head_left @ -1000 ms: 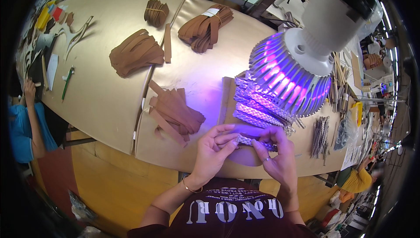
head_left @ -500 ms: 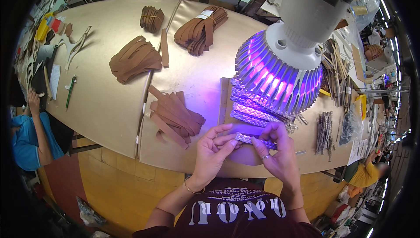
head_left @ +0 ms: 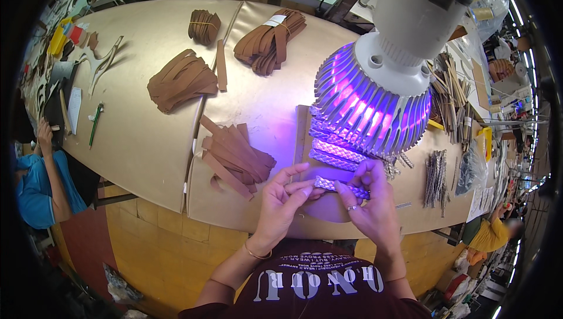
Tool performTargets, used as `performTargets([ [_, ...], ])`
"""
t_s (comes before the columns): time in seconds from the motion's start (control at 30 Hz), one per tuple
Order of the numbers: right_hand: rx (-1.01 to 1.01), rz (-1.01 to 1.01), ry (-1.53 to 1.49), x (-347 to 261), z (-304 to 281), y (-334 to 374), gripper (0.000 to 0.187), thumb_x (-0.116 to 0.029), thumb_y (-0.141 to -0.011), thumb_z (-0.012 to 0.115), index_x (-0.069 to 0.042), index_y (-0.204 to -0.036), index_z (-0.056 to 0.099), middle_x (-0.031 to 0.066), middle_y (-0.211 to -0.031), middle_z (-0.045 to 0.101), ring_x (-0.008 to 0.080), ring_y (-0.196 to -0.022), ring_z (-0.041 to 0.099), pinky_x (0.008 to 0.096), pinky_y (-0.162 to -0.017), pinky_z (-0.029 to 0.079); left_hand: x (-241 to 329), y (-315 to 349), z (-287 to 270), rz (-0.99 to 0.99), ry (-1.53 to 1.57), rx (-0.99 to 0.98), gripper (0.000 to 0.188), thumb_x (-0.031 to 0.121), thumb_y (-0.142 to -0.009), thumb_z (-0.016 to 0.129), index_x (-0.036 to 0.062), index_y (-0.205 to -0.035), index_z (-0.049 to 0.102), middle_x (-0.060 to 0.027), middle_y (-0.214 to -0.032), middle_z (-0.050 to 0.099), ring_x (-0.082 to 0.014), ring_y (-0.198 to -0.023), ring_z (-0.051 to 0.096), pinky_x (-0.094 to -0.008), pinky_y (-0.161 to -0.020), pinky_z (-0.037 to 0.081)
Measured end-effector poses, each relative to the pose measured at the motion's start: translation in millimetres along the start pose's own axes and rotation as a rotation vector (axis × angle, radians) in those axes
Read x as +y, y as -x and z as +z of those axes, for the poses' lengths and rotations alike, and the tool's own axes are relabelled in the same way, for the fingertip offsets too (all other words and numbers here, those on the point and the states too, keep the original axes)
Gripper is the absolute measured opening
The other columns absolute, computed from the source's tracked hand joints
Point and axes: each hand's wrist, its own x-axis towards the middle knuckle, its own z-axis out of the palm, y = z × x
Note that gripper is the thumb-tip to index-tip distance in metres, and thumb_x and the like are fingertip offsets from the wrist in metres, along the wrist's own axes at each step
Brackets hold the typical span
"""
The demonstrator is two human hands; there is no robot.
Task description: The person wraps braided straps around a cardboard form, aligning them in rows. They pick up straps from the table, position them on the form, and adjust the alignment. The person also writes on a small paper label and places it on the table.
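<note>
A short braided strip [head_left: 325, 184], tinted violet by the lamp, lies crosswise between my hands near the table's front edge. My right hand [head_left: 375, 210] pinches it between thumb and fingers, with a ring showing on one finger. At the strip's left end my left hand [head_left: 281, 201] has thumb and fingertips closed together, its index finger raised. Whatever small part sits in that left pinch is hard to make out. Just beyond, more braided strips [head_left: 337, 153] lie side by side under a large lamp [head_left: 372, 99] with a finned metal head.
Brown flat strips lie in a loose pile [head_left: 237, 157] and several bundles [head_left: 182, 81] to the left. Thin braided pieces [head_left: 436, 181] and a clear plastic bag [head_left: 471, 169] are at right. A co-worker in blue [head_left: 44, 187] sits far left. The lamp hangs low over the table.
My left hand has shifted very slightly, and the right thumb has moved a little along the strip. The braided strip stays in nearly the same place.
</note>
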Motion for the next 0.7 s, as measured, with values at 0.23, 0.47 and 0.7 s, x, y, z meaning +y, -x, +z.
performTargets([
  [0.23,0.031,-0.028,0.01,4,6,1,0.031,-0.004,-0.085,0.071,-0.003,-0.1,0.043,0.0011,-0.07,0.051,0.0051,-0.063,0.045,0.021,-0.053,0.036,2,-2,-2,-0.033,-0.003,0.004,0.044,0.004,-0.094,0.057,-0.0026,-0.135,0.041,-0.0193,-0.108,0.068,-0.0191,-0.098,0.067,-0.0308,-0.091,0.053],
  [0.47,0.064,-0.059,0.05,9,10,-1,0.031,-0.011,-0.084,0.071,-0.004,-0.101,0.045,0.0077,-0.069,0.057,0.0211,-0.061,0.056,0.0328,-0.053,0.043,1,-7,-3,-0.063,-0.042,0.039,0.041,0.004,-0.093,0.061,-0.0015,-0.131,0.045,-0.0156,-0.101,0.07,-0.0168,-0.093,0.068,-0.0272,-0.085,0.054],
  [0.7,0.084,-0.062,0.142,4,11,-1,0.032,-0.014,-0.083,0.071,-0.005,-0.102,0.047,0.0115,-0.066,0.063,0.0316,-0.059,0.063,0.0412,-0.054,0.045,-5,-8,1,-0.028,-0.117,0.114,0.04,0.003,-0.092,0.063,-0.0012,-0.128,0.046,-0.0134,-0.097,0.071,-0.0156,-0.089,0.069,-0.0246,-0.079,0.053],
])
